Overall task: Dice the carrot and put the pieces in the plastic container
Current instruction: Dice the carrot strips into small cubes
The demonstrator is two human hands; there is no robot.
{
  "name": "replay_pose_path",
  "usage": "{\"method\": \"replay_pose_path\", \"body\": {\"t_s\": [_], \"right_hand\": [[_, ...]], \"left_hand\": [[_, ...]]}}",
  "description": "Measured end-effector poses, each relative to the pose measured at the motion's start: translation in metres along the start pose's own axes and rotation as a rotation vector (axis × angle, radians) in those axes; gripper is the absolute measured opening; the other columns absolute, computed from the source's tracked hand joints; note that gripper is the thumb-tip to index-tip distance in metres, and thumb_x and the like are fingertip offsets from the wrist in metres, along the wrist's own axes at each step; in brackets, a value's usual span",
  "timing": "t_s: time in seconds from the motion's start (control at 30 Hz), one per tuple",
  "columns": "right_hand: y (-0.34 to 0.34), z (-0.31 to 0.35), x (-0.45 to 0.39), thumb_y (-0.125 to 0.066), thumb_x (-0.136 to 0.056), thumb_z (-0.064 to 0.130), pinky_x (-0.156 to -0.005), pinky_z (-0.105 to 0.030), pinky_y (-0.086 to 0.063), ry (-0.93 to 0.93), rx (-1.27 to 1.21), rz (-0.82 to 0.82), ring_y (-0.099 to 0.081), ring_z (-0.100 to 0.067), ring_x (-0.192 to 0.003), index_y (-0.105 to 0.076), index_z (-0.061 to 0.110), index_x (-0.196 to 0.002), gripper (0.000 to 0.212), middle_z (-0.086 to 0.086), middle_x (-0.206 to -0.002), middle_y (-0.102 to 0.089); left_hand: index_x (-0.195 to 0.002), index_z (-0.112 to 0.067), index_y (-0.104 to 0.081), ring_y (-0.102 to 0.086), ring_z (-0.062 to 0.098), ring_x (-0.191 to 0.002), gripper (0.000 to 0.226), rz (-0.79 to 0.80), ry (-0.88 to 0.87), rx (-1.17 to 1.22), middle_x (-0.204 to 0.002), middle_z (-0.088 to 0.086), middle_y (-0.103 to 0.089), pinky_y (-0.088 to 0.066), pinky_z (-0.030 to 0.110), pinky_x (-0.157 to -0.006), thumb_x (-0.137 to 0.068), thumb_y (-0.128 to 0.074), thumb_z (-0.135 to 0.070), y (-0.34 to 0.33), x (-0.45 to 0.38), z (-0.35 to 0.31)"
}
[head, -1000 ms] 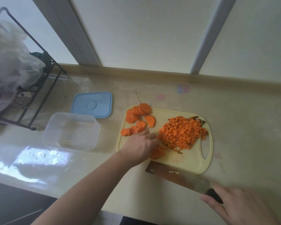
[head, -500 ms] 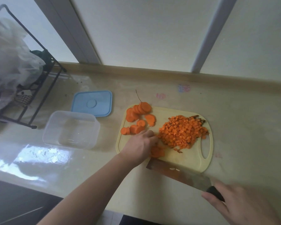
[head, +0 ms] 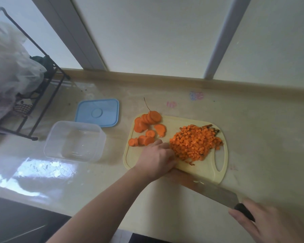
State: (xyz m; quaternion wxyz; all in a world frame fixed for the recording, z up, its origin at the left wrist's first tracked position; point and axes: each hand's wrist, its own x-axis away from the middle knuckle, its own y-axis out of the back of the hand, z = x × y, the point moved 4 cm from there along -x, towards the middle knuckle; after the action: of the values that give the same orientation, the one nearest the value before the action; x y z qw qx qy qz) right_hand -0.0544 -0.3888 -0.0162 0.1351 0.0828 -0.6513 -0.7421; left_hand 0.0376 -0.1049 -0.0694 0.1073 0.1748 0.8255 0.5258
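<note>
Since a second ago, the broad steel knife point(head: 216, 191) has slid in along the near edge of the pale yellow plastic cutting board point(head: 203, 170), and the slices that showed under the left hand point(head: 157, 159) are now hidden. Nearest, the right hand point(head: 270, 223) grips the knife's black handle. The left hand is curled low over something on the board; I cannot tell what it holds. Just right lies the heap of orange diced carrot point(head: 194, 143); behind, round carrot slices point(head: 146, 128) wait uncut. The clear plastic container point(head: 75, 141) stands empty to the left, its blue lid point(head: 97, 113) beyond. Dicing looks mid-way; next, the blade must meet the pinned slices.
</note>
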Motion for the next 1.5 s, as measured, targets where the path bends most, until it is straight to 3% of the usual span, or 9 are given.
{"method": "replay_pose_path", "body": {"t_s": [0.3, 0.47, 0.67, 0.9, 1.0, 1.1, 1.3, 1.43, 1.5], "right_hand": [[-0.004, -0.020, 0.011, -0.030, -0.086, 0.075, -0.033, -0.034, -0.043, -0.110, -0.064, 0.030, -0.053, -0.021, -0.038, -0.050, 0.025, -0.060, 0.060, -0.001, -0.044, -0.048], [-0.016, -0.035, 0.022, -0.035, -0.082, 0.078, -0.044, -0.034, -0.048, -0.178, -0.094, 0.114, -0.054, -0.018, -0.043, -0.052, 0.025, -0.062, 0.059, 0.000, -0.047, -0.048], [-0.016, -0.036, 0.026, -0.029, -0.081, 0.081, -0.039, -0.033, -0.047, -0.239, -0.123, 0.154, -0.053, -0.010, -0.040, -0.052, 0.025, -0.063, 0.063, 0.002, -0.043, -0.047], [-0.017, -0.032, 0.024, -0.016, -0.077, 0.088, -0.038, -0.033, -0.047, -0.310, -0.166, 0.255, -0.054, -0.015, -0.040, -0.051, 0.028, -0.064, 0.071, 0.004, -0.043, -0.049], [-0.015, -0.025, 0.025, -0.002, -0.059, 0.098, -0.055, -0.032, -0.051, -0.399, -0.298, 0.180, -0.063, -0.014, -0.059, -0.057, 0.030, -0.069, 0.088, 0.010, -0.056, -0.061], [-0.018, -0.010, 0.019, -0.007, -0.056, 0.101, -0.068, -0.027, -0.047, -0.437, -0.522, 0.232, -0.065, -0.013, -0.075, -0.066, 0.022, -0.078, 0.101, 0.004, -0.072, -0.069], [-0.023, 0.042, -0.011, -0.035, -0.080, 0.068, -0.067, -0.034, -0.049, -0.367, -0.694, 0.303, -0.058, -0.008, -0.060, -0.059, 0.019, -0.065, 0.056, 0.011, -0.056, -0.061], [-0.033, 0.055, -0.025, -0.007, -0.066, 0.095, -0.070, -0.031, -0.048, -0.302, -0.660, 0.287, -0.063, -0.005, -0.071, -0.063, 0.016, -0.077, 0.097, 0.002, -0.070, -0.067], [-0.037, 0.055, -0.028, -0.002, -0.063, 0.097, -0.069, -0.034, -0.050, -0.300, -0.645, 0.297, -0.064, -0.004, -0.069, -0.062, 0.017, -0.076, 0.100, 0.002, -0.069, -0.067]], "left_hand": [[-0.064, -0.016, -0.066, -0.049, 0.020, -0.069, 0.025, 0.008, -0.073, -0.020, -0.067, -0.004, -0.056, -0.050, 0.032, -0.061, -0.075, -0.051, -0.033, -0.005, -0.007, -0.012], [-0.073, -0.012, -0.070, -0.052, 0.022, -0.069, 0.020, -0.011, -0.074, 0.059, -0.071, 0.000, -0.061, -0.046, 0.034, -0.063, -0.077, -0.059, -0.028, 0.005, -0.005, -0.003], [-0.079, -0.010, -0.072, -0.055, 0.025, -0.071, 0.037, 0.054, -0.148, -0.073, -0.075, 0.003, -0.062, -0.050, 0.036, -0.062, -0.090, -0.043, -0.029, 0.012, -0.001, 0.012], [-0.093, -0.008, -0.071, -0.056, 0.029, -0.075, 0.038, 0.090, -0.175, -0.071, -0.087, 0.008, -0.062, -0.054, 0.042, -0.064, -0.094, -0.042, -0.034, 0.017, 0.007, 0.006], [-0.117, -0.011, -0.067, -0.061, 0.030, -0.087, 0.054, 0.182, -0.138, -0.040, -0.106, 0.008, -0.063, -0.055, 0.040, -0.072, -0.086, -0.056, -0.055, 0.012, 0.018, 0.012], [-0.125, -0.009, -0.065, -0.065, 0.033, -0.090, 0.062, 0.204, -0.115, -0.013, -0.114, 0.010, -0.061, -0.058, 0.038, -0.073, -0.077, -0.078, -0.047, 0.007, 0.027, 0.016], [-0.113, -0.007, -0.070, -0.068, 0.032, -0.077, 0.052, 0.054, 0.020, 0.058, -0.105, 0.011, -0.063, -0.059, 0.036, -0.062, -0.078, -0.064, -0.044, 0.005, 0.040, 0.006], [-0.112, -0.016, -0.070, -0.066, 0.024, -0.077, 0.048, -0.085, 0.177, 0.130, -0.103, 0.005, -0.062, -0.056, 0.028, -0.059, -0.078, -0.057, -0.047, -0.003, 0.051, -0.003], [-0.113, -0.018, -0.068, -0.066, 0.022, -0.079, 0.046, -0.122, 0.248, 0.184, -0.104, 0.003, -0.061, -0.055, 0.027, -0.060, -0.077, -0.061, -0.045, -0.006, 0.055, -0.005]]}}
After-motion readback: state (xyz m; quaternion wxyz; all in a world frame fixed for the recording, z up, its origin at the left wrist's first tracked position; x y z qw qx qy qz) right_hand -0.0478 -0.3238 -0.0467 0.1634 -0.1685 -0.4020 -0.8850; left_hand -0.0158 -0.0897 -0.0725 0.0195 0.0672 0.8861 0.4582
